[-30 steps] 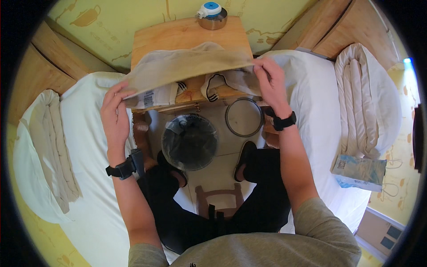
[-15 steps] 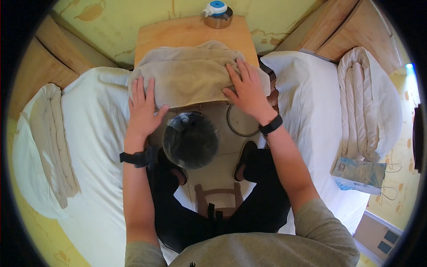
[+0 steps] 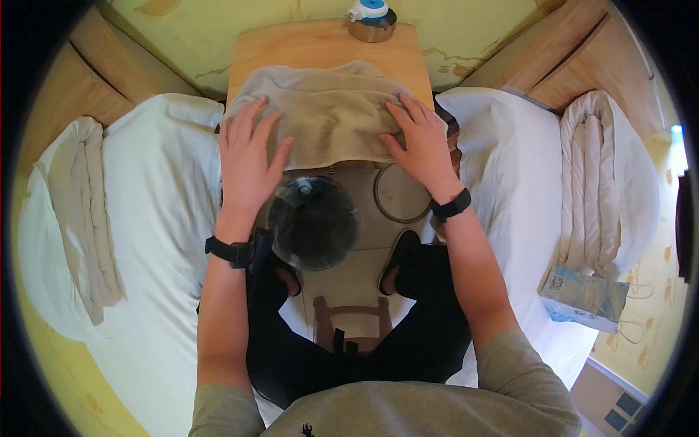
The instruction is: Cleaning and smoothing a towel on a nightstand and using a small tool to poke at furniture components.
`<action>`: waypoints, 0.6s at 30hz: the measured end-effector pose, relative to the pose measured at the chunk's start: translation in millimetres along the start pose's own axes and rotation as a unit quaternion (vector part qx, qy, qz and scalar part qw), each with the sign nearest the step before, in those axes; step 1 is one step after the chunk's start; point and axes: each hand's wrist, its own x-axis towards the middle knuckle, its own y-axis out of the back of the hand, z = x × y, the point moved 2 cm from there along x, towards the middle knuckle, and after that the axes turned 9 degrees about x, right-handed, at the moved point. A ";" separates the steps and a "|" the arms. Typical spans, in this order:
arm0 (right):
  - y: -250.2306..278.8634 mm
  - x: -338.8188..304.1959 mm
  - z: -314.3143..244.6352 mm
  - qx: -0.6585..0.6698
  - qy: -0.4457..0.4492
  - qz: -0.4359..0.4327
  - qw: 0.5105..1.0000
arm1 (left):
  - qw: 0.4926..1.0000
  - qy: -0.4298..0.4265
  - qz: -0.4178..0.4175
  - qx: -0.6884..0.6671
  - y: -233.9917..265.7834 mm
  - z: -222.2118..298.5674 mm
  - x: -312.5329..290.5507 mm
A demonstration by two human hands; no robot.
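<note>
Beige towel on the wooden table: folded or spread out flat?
Folded: the beige towel lies as a thick, layered pad, with the left hand and right hand flat on it.

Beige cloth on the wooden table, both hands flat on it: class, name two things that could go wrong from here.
1. The beige cloth hangs over the wooden table near edge; pressure from the left hand and right hand could drag it off.
2. A small round container stands just behind the cloth; pushing the cloth forward might knock it.
</note>
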 end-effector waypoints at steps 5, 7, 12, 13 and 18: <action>-12.8 -0.8 -32.8 0.048 0.080 0.000 0.996 | 0.996 0.049 -0.039 0.061 -18.7 -6.3 -16.6; -24.7 -13.1 -45.1 -0.013 0.100 -0.044 0.994 | 0.996 0.046 -0.046 0.064 -21.9 -0.1 -16.2; -31.3 -5.7 -32.8 -0.019 0.084 -0.064 0.994 | 0.996 0.040 -0.040 0.075 -25.0 2.3 -19.4; -36.1 -2.9 -25.2 -0.012 0.086 -0.083 0.993 | 0.995 0.041 -0.041 0.078 -24.3 1.1 -21.6; -27.0 8.0 15.5 -0.080 0.032 -0.045 0.995 | 0.997 0.026 -0.041 0.054 -32.1 28.6 -19.3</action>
